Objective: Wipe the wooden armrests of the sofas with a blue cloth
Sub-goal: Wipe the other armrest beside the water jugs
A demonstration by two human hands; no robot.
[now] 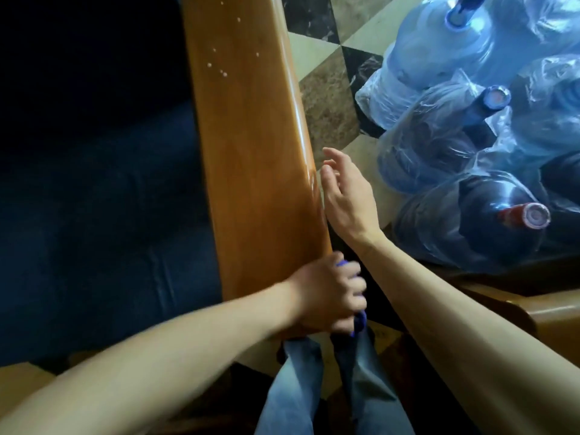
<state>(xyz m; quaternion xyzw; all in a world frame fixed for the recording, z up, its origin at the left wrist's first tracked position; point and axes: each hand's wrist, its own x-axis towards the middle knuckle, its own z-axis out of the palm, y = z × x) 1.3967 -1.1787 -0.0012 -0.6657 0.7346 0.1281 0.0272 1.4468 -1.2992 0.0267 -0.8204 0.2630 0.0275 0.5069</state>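
Nearest: jeans (pixel 301 387), person standing at the armrest's near end.

Left hand (pixel 326 296) fisted on the cloth (pixel 454 321), clamped tight; only slivers of blue show between and below the fingers. Hand sits at the near end of the armrest (pixel 251 152), on its right corner, cloth pressed at the edge there. Whether cloth touches the top face, cannot tell.

Right hand (pixel 345 189) empty, fingers apart and loosely curled, just beside the armrest's right edge about midway along, seemingly brushing the side; contact unclear.

Armrest: 1 long glossy wooden plank, long axis running straight away from the person, near end at the left hand, far end out of frame at top. Dark blue seat (pixel 94 215) along its left edge. Small pale specks (pixel 219 69) on the top face toward the far end.

Key relation: unwiped-looking length lies ahead of the left hand, along the axis. Left hand holds the cloth and is on the wood, so the stroke is probably a push forward by that hand toward the specks. Right hand nearer the specks but has no cloth.

Far right: wrapped water jugs (pixel 470 136) on tiled floor (pixel 323 89), apart from the armrest.
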